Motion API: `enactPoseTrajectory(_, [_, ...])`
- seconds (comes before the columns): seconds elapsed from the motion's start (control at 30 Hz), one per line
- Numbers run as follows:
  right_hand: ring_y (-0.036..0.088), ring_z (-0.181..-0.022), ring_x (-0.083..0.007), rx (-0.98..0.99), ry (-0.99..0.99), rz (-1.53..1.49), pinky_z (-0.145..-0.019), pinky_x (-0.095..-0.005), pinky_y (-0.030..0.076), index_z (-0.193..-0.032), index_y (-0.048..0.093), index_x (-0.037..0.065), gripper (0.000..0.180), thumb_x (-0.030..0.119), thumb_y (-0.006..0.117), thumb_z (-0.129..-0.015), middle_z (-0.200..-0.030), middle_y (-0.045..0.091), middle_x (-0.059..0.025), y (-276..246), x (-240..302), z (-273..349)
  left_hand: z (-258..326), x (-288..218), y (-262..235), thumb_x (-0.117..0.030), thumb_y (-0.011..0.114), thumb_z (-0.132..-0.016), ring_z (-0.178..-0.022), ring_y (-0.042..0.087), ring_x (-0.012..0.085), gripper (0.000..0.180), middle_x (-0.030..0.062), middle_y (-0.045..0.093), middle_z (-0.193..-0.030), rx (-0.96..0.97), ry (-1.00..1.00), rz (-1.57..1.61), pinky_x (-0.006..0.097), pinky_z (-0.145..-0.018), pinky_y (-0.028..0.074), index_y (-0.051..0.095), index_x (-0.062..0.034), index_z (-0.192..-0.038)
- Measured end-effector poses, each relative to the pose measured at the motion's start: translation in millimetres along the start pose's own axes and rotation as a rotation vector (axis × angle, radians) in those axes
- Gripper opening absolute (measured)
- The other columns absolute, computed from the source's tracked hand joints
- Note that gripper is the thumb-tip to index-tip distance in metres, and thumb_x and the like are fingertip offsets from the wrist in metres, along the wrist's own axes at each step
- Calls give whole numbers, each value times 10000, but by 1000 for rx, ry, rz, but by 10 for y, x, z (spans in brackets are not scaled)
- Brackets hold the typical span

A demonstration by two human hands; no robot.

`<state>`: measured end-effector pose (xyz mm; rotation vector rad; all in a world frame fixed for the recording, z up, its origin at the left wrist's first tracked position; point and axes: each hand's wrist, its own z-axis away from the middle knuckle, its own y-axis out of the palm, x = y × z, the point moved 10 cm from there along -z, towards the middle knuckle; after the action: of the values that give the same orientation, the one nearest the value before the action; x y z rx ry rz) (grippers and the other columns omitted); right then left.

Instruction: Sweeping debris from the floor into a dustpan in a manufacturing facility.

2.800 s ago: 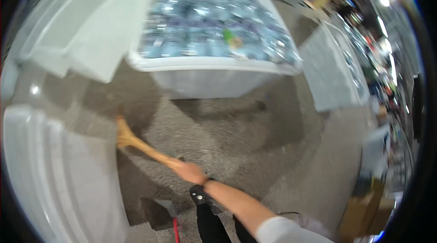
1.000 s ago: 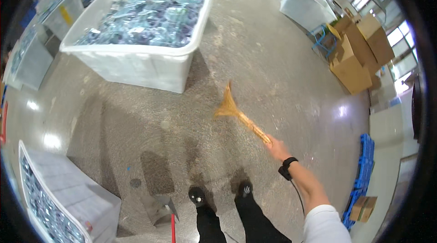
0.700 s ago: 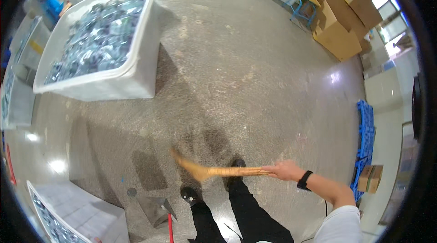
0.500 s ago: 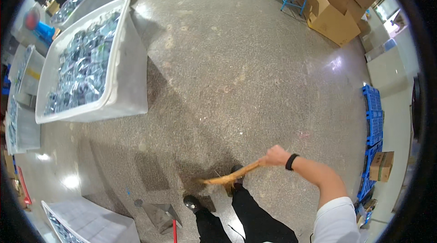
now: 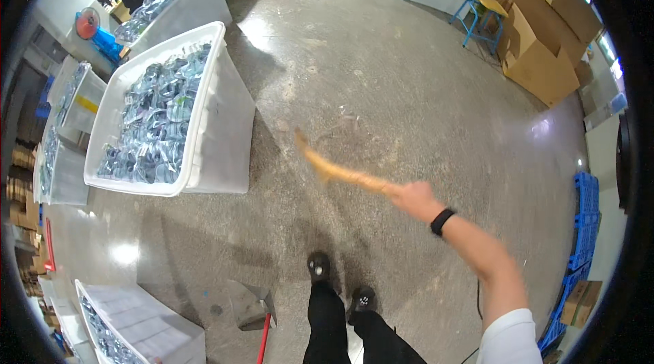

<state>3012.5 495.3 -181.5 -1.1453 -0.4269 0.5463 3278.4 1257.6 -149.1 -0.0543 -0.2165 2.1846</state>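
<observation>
Layout of the floor (image 5: 415,112) around a broom (image 5: 351,177)

The broom, in the right hand (image 5: 417,202), is before the shoes (image 5: 319,265). Left: a bin (image 5: 228,125) containing packages (image 5: 153,129); nearer, a dustpan (image 5: 248,304). Far right: a stool (image 5: 489,4) beside cartons (image 5: 541,67); nearer, pallets (image 5: 584,221) along the wall (image 5: 603,153).

- Broom (image 5: 351,176), golden straw-yellow along its length!
- Black wristband (image 5: 441,222), and a white sleeve (image 5: 509,338)!
- Trousers (image 5: 327,323) plain black; shoes (image 5: 318,266) black too, dotted white.
- Dustpan (image 5: 248,304) in grey, its handle (image 5: 263,341) bright red.
- White bin (image 5: 221,139), packets (image 5: 155,129) glinting bluish grey.
- Floor (image 5: 409,118): grey-brown, speckled all over.
- Stool (image 5: 489,3): yellow on top, blue beneath.
- Fan (image 5: 88,23), orange and blue; pallets (image 5: 584,224), solid blue; cartons (image 5: 540,67), brown.
</observation>
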Motion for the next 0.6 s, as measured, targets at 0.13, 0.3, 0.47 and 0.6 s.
enactPoseTrajectory(0.13, [623,-623,-278,131,-135,-188,-514,-406,462,-1164,522,336,346,416,460,-833,-704,629,-103,499,941,-298,-251,-473,231,-362,458,-886,-450,417,122,294,-20,464,-548,-8,-26,-121,272,-419,362,580,-101,-828])
enactPoseTrajectory(0.3, [630,-671,-282,108,-203,-49,-552,-400,462,-1081,558,307,303,460,462,-838,-711,630,-72,766,1148,-1250,-410,-1033,430,-307,456,-899,-550,445,125,254,1,505,-670,79,-127,20,268,-484,398,557,-97,-999])
enactPoseTrajectory(0.47, [627,-647,-261,58,21,-115,-522,-402,453,-1071,552,289,299,450,484,-828,-699,627,-56,150,44,-1781,-468,-2097,475,-326,450,-900,-559,442,119,281,-3,500,-682,88,-66,-181,264,-495,400,549,-94,-1023])
enactPoseTrajectory(0.6, [621,-648,-268,-46,220,-252,-518,-398,446,-1116,515,287,304,412,488,-839,-694,620,-77,-174,-481,-1417,-421,-2958,617,-340,445,-900,-566,440,114,303,-7,497,-691,90,49,-320,261,-504,401,542,-91,-1042])
